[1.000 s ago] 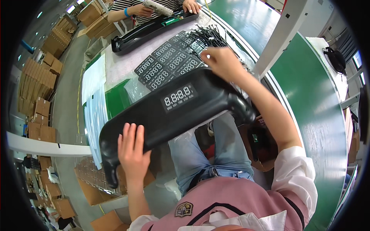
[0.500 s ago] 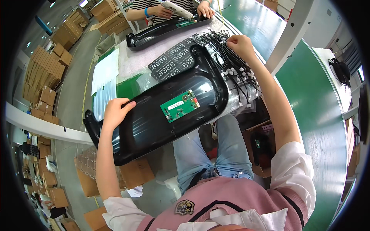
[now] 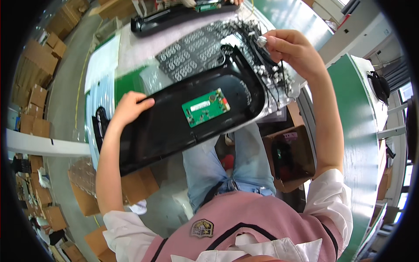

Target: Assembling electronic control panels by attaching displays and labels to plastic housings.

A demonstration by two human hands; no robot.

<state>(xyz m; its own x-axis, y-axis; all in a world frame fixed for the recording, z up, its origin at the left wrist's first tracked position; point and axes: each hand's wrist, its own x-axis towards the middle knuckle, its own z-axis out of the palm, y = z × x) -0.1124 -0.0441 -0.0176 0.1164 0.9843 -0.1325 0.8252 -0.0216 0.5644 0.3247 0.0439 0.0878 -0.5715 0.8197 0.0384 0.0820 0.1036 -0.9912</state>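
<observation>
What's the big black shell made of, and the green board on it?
The black shell looks like hard, glossy plastic: pale highlights shine along its smooth rim. The green board seems stiff and coated, perhaps fibreglass; it's flat, with tiny parts on it.

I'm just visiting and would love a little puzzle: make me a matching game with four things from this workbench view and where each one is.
Things:
1. Left hand
2. Circuit board
3. Right hand
4. Digit panels

Places:
A. Inside the black shell
B. Laid out in rows beyond the shell
C. Pinching a white connector
D. Gripping the shell's far edge

Right pairs: 1-D, 2-A, 3-C, 4-B.
</observation>
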